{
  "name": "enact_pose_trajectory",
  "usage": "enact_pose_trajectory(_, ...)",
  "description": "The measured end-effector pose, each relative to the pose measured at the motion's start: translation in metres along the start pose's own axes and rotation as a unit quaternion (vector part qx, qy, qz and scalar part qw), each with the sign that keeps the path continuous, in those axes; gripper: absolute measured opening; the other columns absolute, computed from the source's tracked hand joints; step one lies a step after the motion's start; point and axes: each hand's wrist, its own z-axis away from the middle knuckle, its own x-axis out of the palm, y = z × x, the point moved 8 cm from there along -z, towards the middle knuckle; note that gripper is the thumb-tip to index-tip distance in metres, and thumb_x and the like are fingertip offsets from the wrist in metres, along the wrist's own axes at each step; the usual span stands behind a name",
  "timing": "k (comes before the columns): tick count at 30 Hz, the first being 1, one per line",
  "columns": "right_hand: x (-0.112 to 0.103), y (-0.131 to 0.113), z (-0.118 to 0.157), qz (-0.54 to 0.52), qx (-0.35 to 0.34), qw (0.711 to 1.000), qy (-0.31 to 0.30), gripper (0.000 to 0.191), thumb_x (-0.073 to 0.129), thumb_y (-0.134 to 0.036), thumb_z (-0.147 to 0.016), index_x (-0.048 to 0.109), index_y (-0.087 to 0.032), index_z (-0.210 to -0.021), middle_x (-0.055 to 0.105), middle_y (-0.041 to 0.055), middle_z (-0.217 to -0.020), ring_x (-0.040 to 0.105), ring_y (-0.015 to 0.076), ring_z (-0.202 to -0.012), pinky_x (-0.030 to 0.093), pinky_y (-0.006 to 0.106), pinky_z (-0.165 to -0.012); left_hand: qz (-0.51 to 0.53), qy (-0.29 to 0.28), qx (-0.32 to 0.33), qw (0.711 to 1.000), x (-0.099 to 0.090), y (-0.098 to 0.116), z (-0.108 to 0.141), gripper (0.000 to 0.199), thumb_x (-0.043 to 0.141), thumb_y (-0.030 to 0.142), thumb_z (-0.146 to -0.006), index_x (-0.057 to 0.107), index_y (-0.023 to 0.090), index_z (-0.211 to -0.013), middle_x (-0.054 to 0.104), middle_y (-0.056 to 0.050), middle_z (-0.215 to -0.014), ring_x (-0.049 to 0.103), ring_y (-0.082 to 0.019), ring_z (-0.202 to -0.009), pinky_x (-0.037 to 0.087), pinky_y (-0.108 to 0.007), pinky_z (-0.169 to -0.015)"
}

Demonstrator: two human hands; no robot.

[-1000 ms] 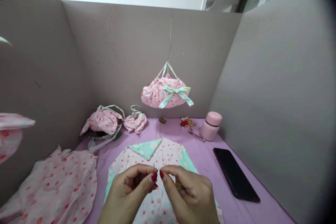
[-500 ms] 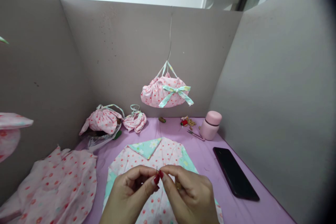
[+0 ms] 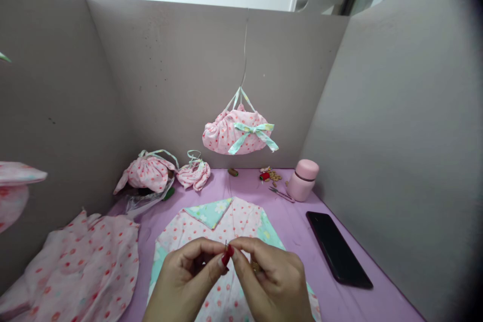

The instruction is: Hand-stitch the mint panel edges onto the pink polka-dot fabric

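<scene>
My left hand [image 3: 192, 271] pinches a thin needle [image 3: 226, 244] upright between thumb and forefinger. Against it, thumb and forefinger of my right hand [image 3: 267, 271] are pressed together at the needle; whatever they pinch is too small to make out. The fingertips of both hands touch. Beneath them, a pink dotted cloth with mint-green flowered parts [image 3: 247, 214] lies spread on the purple table cover [image 3: 294, 226], one green corner folded over at its far edge.
A pink dotted bag [image 3: 241, 133] hangs from a wire. Behind lie two bundles [image 3: 149, 173], [image 3: 194, 175] of similar cloth, a red thread spool [image 3: 264, 176], small scissors [image 3: 282, 194] and a pink flask [image 3: 303, 181]. A black phone [image 3: 338, 249] lies right, loose dotted cloth [image 3: 86, 266] left.
</scene>
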Motion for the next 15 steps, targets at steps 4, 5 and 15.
enact_pose_trajectory(4,-0.0008,-0.0001,0.0005,-0.001,0.002,1.0,0.003,0.013,0.052,-0.016,-0.079,0.064,-0.016,-0.075,0.057,-0.0028,-0.049,0.049,0.008,-0.038,0.034,0.019,-0.04,-0.002,-0.005,0.006,1.0,0.0008,-0.0002,0.0001,0.006,0.067,0.028,-0.068,0.069,0.022,-0.069,0.067,0.0,-0.066,0.059,-0.017,-0.069,0.047,-0.024,-0.064)
enact_pose_trajectory(5,-0.001,-0.0001,0.0008,-0.001,0.001,1.0,0.004,0.013,0.052,-0.016,-0.079,0.064,-0.016,-0.074,0.057,-0.0028,-0.048,0.049,0.0081,-0.038,0.035,0.019,-0.04,0.0,-0.005,0.008,1.0,0.0008,0.0,-0.0002,0.006,0.067,0.027,-0.068,0.069,0.022,-0.069,0.066,0.0,-0.066,0.059,-0.017,-0.068,0.047,-0.024,-0.064)
enact_pose_trajectory(15,-0.0003,0.0004,0.0012,0.004,-0.001,1.0,0.007,0.014,0.051,-0.016,-0.079,0.064,-0.015,-0.075,0.056,-0.0028,-0.047,0.048,0.0083,-0.037,0.034,0.019,-0.039,0.0,0.001,0.011,1.0,-0.0007,-0.0015,-0.0017,0.004,0.068,0.026,-0.067,0.069,0.022,-0.069,0.066,0.0,-0.065,0.058,-0.017,-0.067,0.047,-0.023,-0.063)
